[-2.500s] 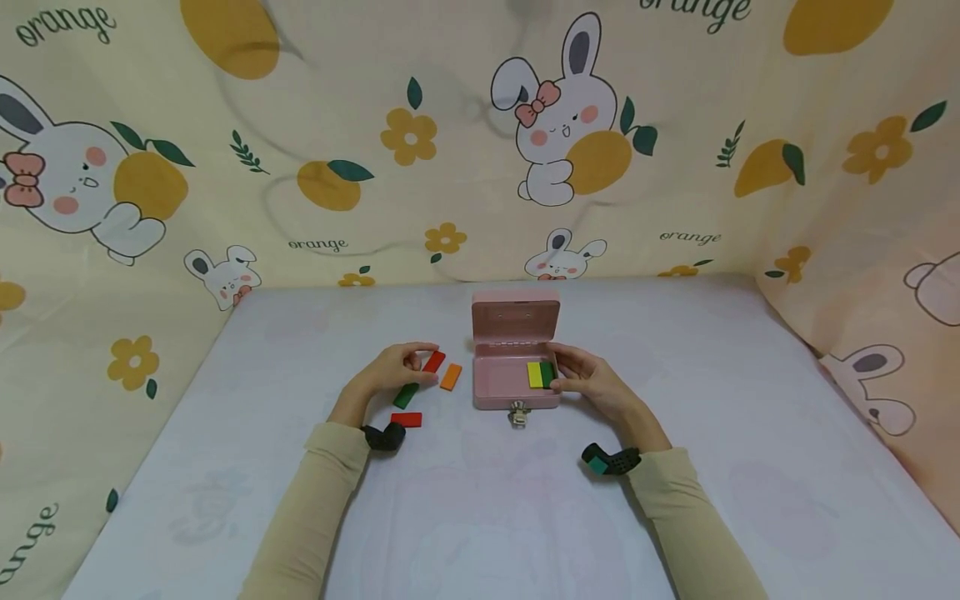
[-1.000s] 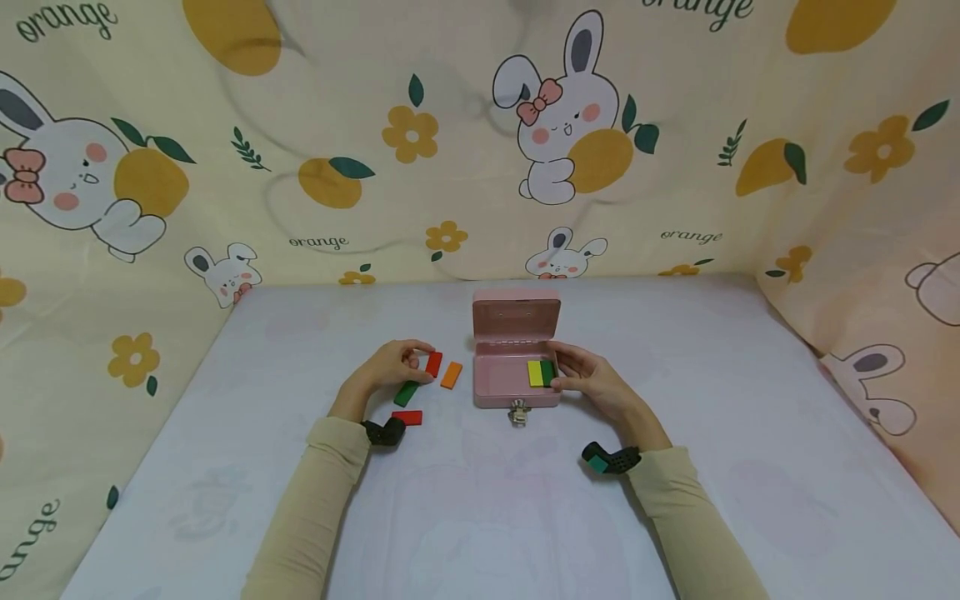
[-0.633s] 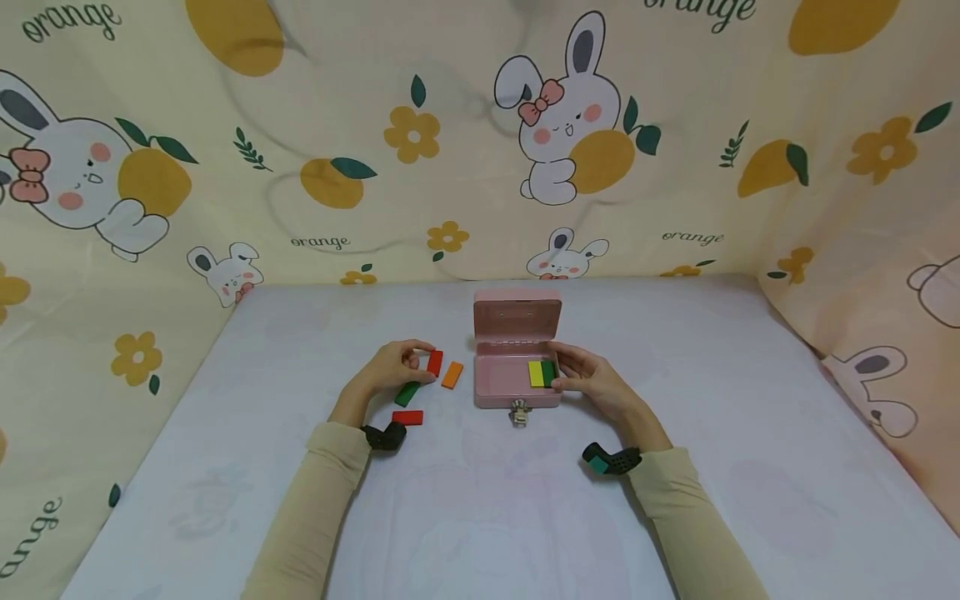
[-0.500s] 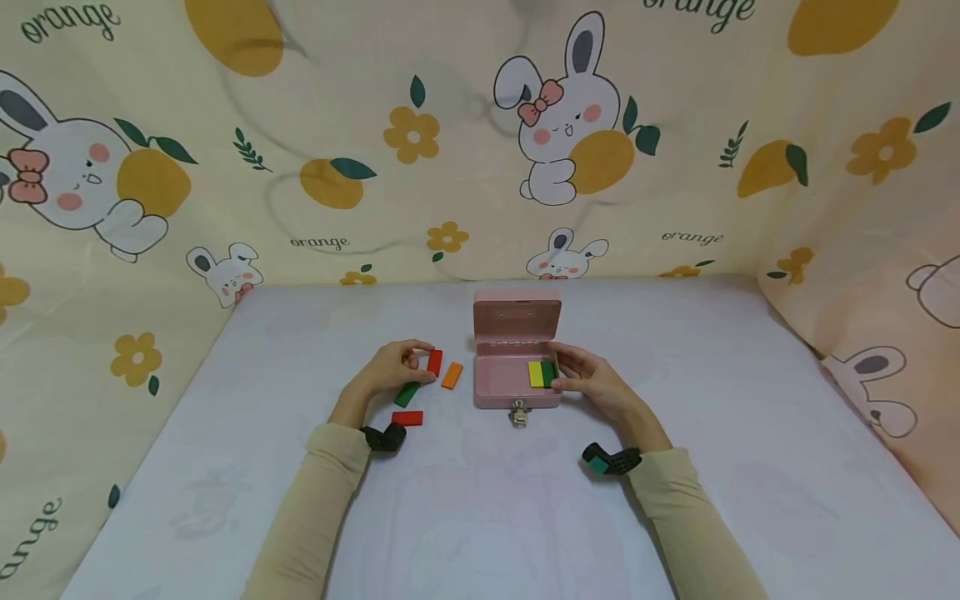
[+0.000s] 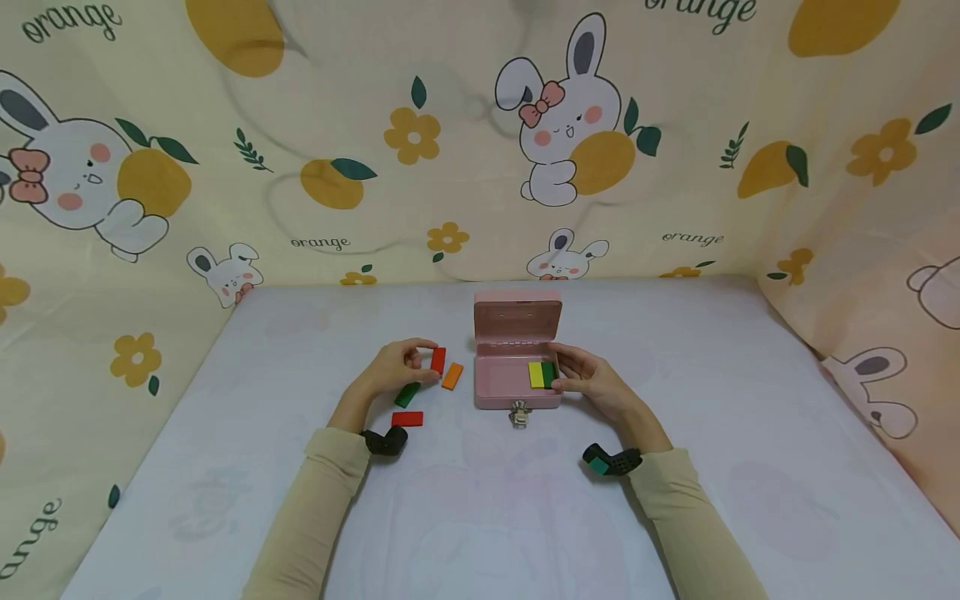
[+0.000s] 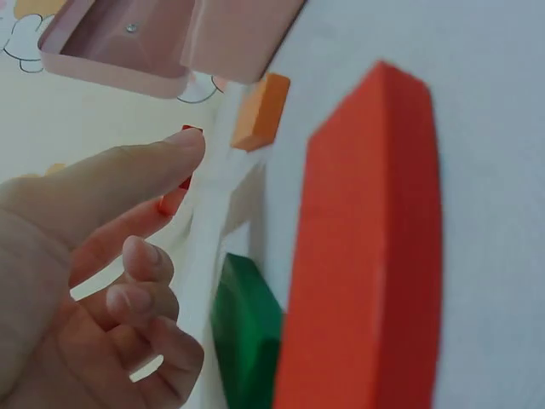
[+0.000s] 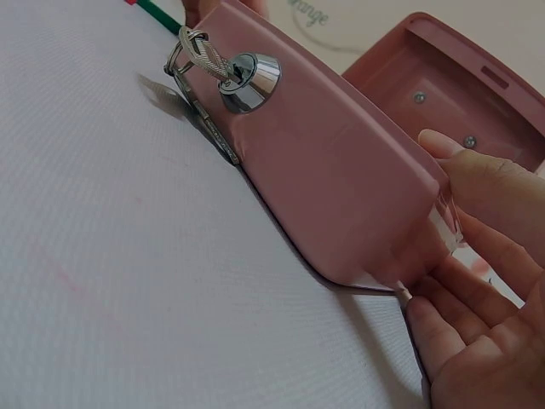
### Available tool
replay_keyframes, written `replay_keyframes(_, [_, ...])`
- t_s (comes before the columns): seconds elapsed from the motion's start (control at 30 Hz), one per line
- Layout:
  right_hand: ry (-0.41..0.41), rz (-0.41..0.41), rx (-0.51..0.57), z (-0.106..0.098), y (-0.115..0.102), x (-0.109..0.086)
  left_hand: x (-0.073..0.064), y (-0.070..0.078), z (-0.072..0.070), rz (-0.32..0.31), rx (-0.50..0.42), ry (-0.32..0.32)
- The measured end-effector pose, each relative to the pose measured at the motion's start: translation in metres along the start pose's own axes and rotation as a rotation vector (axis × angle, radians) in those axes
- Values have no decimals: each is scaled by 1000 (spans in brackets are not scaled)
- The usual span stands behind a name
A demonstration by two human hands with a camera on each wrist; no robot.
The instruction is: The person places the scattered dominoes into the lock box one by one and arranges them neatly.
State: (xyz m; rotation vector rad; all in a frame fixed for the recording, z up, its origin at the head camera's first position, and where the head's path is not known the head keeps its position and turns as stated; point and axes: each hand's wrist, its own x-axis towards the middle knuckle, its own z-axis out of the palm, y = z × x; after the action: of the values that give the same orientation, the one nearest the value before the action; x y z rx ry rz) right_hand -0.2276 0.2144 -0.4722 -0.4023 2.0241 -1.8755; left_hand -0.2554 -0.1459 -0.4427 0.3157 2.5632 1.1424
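My left hand [image 5: 396,367] pinches a red block [image 5: 438,359] between thumb and forefinger, its other fingers curled. In the left wrist view the thumb covers most of that block. Just right of it lies an orange block [image 5: 452,376]; a green block [image 5: 407,394] is below the hand. A second red block [image 5: 407,419] looms large in the left wrist view. My right hand [image 5: 596,382] grips the right wall of a pink metal box [image 5: 498,400], thumb at the rim and fingers along the outside. Inside, a yellow block [image 5: 536,375] sits beside a green one [image 5: 548,374].
The box's lid [image 5: 517,321] stands raised at the back. A lock with keys [image 7: 247,81] hangs at the box's front. White cloth [image 5: 480,508] covers the table, and a printed curtain [image 5: 450,108] rises behind it.
The pinched red block has swung from a slant to nearly upright in the head view, and has shifted slightly right with my left hand. My right hand keeps its grip on the box.
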Motion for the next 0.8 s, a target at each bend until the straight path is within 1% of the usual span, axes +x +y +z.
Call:
replay_keyframes(0.17, [7,8,2,0,0,0,-3,7,1,22,-16,11])
replay_keyframes(0.3, [15,13,13,2,-1,-1,-5,12,1,62,-12,22])
replay_keyframes(0.8, [8,10,-3,1,-3,-2,-10,23,6,114,-17,27])
